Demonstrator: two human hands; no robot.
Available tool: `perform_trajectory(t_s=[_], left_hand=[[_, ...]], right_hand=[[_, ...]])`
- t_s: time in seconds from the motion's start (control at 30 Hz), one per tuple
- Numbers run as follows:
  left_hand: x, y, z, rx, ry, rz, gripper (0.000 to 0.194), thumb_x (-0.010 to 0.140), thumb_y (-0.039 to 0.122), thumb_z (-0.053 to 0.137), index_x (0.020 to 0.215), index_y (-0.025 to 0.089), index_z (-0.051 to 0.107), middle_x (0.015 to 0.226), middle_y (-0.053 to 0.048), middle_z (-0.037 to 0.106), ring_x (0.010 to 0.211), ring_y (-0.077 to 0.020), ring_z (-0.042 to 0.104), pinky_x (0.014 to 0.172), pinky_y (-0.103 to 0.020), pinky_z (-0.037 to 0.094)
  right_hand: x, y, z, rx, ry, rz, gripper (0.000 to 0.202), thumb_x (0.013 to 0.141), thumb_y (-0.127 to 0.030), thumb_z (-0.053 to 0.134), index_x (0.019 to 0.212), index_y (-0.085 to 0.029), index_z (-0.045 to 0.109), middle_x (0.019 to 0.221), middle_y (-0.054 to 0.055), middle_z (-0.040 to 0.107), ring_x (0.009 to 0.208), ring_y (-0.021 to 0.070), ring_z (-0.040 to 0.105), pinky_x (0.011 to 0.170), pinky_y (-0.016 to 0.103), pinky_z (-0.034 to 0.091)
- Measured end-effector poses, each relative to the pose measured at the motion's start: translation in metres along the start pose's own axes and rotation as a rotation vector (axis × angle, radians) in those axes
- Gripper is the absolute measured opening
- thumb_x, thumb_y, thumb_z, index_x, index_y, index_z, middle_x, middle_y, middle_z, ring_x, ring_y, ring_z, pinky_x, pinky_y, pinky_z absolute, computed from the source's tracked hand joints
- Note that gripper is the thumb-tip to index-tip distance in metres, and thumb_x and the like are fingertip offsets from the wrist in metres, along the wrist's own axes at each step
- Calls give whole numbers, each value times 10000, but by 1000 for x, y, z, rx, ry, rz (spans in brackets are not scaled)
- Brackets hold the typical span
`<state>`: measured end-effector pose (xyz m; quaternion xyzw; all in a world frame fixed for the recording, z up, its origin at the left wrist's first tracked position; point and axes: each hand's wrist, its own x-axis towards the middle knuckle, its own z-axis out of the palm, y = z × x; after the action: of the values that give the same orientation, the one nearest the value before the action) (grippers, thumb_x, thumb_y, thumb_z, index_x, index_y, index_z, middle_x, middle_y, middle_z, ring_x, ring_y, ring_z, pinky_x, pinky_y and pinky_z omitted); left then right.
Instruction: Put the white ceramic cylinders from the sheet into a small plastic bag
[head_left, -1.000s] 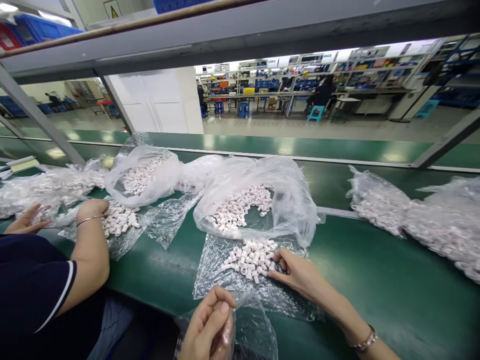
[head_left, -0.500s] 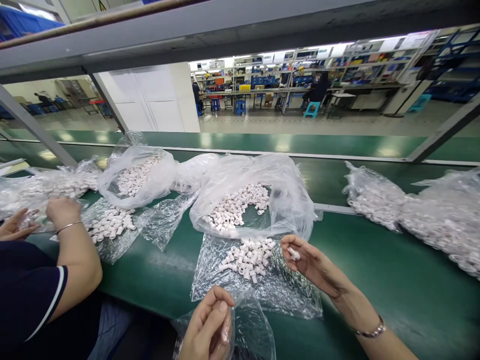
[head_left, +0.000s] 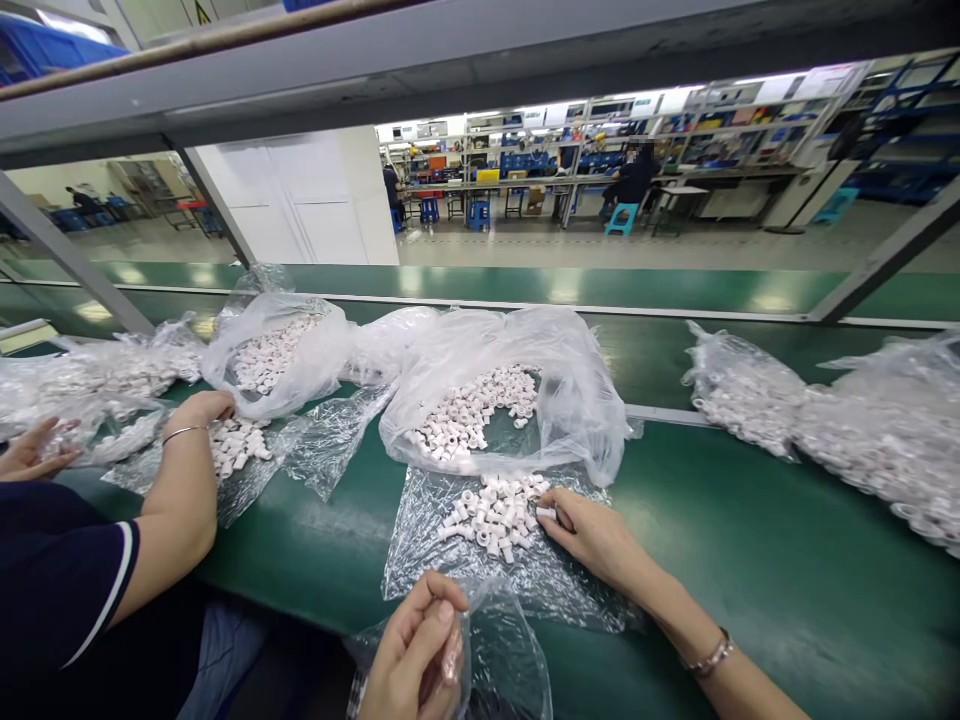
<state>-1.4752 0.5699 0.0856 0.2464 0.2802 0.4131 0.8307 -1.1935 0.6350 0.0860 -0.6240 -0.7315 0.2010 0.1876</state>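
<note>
My left hand (head_left: pixel 416 650) is closed on the edge of a clear plastic bag (head_left: pixel 510 650) at the bottom of the view; the bag's lower part runs out of frame. My right hand (head_left: pixel 592 535) pinches a small white plastic pipe fitting (head_left: pixel 547 513) between thumb and fingers. It is at the right side of a loose pile of white fittings (head_left: pixel 495 515) lying on a flat clear plastic sheet (head_left: pixel 420 570). Just behind that pile, a large open translucent bag (head_left: pixel 577 400) holds many more fittings.
At left a co-worker's hand (head_left: pixel 199 410) reaches over another fitting pile (head_left: pixel 238 447), near a second open bag (head_left: pixel 322 350). Filled bags (head_left: pixel 885 430) rest on the green bench (head_left: pixel 750 520) at right. A grey frame beam (head_left: pixel 480 80) crosses overhead.
My right hand has moved left and turned palm down, up to the pile, still with a white fitting in its fingers. My left hand stays put. The co-worker's hand has moved right to their pile.
</note>
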Motion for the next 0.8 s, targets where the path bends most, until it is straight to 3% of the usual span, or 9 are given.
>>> perform_trajectory(t_s=[0.13,0.2,0.27,0.37,0.53,0.6,0.7,0.8], left_hand=[[-1,-1,-2,9,24,-6,333,862,493,681,890,183,562,514,94,425,322,16,156,352,-134,116],[-1,-1,-3,8,36,-9,335,861,494,681,890,184,557,508,98,410,321,15,147,353,-139,105],[-1,-2,-3,16,31,-9,332,868,494,673,892,185,555,490,106,384,319,14,136,356,-140,99],[-1,-1,-2,17,21,-2,326,873,490,671,892,185,556,492,104,403,311,15,142,352,-141,103],[0,1,2,-30,22,-21,341,853,497,696,867,189,550,475,113,381,308,13,144,341,-139,115],[0,2,3,-20,23,-30,342,850,496,700,870,190,551,492,108,412,305,17,156,337,-133,118],[0,3,3,-11,15,-32,330,856,492,692,890,190,562,526,95,475,297,21,182,325,-128,136],[-1,5,2,-12,8,-27,328,857,488,692,897,187,570,538,90,493,297,23,198,323,-122,152]], right_hand=[[1,-4,-18,662,-39,172,323,963,-519,503,837,-222,523,610,-61,340,492,104,275,447,236,219],[2,-7,-27,1000,-26,215,347,961,-562,478,876,-227,512,667,-52,382,470,87,188,394,226,173],[2,-10,-32,1152,-2,211,369,962,-592,440,959,-235,535,752,-31,451,460,79,153,364,227,157],[2,-11,-30,984,-41,217,374,956,-598,461,981,-238,560,703,-46,427,457,80,176,383,226,167],[0,-8,-2,246,-16,111,315,934,-545,544,907,-234,584,640,-37,458,555,142,405,515,266,264],[-1,-7,9,80,-26,112,285,928,-530,555,947,-246,579,597,-47,450,542,159,429,521,275,252],[-1,-7,13,18,-44,119,253,924,-497,562,947,-246,580,582,-45,468,545,169,456,523,278,255],[-1,-6,2,199,-87,114,291,938,-508,549,883,-225,586,646,-26,507,584,152,454,532,267,284]])
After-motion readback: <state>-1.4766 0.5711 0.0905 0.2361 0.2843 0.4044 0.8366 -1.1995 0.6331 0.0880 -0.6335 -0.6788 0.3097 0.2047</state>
